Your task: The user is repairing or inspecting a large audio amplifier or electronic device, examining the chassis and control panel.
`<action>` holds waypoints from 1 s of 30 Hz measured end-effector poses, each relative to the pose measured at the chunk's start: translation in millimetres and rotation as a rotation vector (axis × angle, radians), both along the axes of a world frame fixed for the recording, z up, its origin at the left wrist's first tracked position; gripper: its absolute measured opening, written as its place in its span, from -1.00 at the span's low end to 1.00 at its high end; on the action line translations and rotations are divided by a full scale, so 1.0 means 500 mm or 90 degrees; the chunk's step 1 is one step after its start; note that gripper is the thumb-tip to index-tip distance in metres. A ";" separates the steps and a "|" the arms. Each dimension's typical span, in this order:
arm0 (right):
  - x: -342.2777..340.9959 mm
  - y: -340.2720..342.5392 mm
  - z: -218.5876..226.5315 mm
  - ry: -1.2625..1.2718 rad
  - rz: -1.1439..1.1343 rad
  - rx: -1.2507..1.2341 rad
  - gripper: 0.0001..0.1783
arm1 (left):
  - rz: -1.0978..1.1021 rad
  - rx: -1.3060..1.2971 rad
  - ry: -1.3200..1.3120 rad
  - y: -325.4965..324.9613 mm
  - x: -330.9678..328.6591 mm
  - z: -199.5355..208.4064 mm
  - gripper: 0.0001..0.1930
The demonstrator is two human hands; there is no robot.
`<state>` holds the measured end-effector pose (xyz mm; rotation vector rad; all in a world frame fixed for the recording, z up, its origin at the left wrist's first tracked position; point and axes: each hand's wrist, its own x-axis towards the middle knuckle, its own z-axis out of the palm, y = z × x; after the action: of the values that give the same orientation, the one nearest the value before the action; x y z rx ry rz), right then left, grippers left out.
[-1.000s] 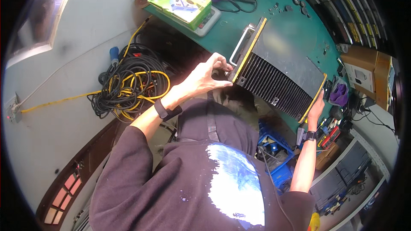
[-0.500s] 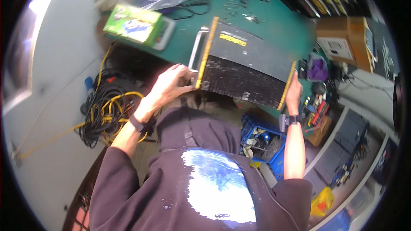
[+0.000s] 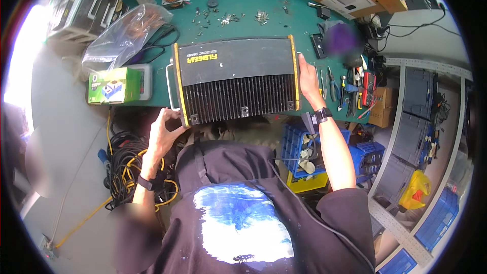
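- The black finned unit (image 3: pixel 228 71) sits at the centre of the frame, its ribbed side toward the person, its lower edge reaching past the front edge of the green bench (image 3: pixel 248 0); whether the bench bears its weight cannot be told.
- The left hand (image 3: pixel 163 137), left of centre, has thumb and bent fingers clamped on the unit's lower left corner, just below the metal handle (image 3: pixel 170 89).
- The right hand (image 3: pixel 310 81), right of centre, lies along the yellow-edged right end; the fingers are partly hidden, so how firmly they close cannot be told.
- The step in hand looks like steadying or positioning the unit from both ends.
- The next move seems to call for even support at both ends, keeping clear of the loose small parts (image 3: pixel 261 17) at upper centre and the hand tools (image 3: pixel 333 89) at right.
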<state>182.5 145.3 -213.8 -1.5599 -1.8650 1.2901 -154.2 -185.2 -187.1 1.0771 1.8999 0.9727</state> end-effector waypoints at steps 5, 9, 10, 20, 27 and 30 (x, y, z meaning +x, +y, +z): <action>-0.005 -0.004 -0.002 0.003 -0.003 -0.021 -0.25 | 0.003 -0.022 0.047 -0.004 0.019 0.023 -0.58; 0.028 -0.003 -0.053 0.082 -0.025 0.014 -0.27 | 0.032 -0.021 -0.035 0.001 0.044 0.057 -0.50; 0.038 -0.009 -0.064 0.138 -0.048 0.033 -0.30 | 0.049 -0.031 -0.044 0.002 0.049 0.060 -0.49; 0.196 -0.097 0.051 0.282 0.123 -0.367 -0.64 | 0.227 -0.121 -0.062 -0.005 0.111 0.090 -0.54; 0.215 -0.113 0.085 0.320 0.148 -0.385 -0.61 | 0.290 -0.150 0.016 0.013 0.142 0.127 -0.60; 0.223 -0.110 0.096 0.311 0.166 -0.389 -0.61 | 0.304 -0.156 0.043 0.018 0.143 0.127 -0.63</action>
<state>294.2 90.3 -165.6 -1.0968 -1.4592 2.2767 -82.5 -176.4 -123.4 0.5280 2.3198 0.9284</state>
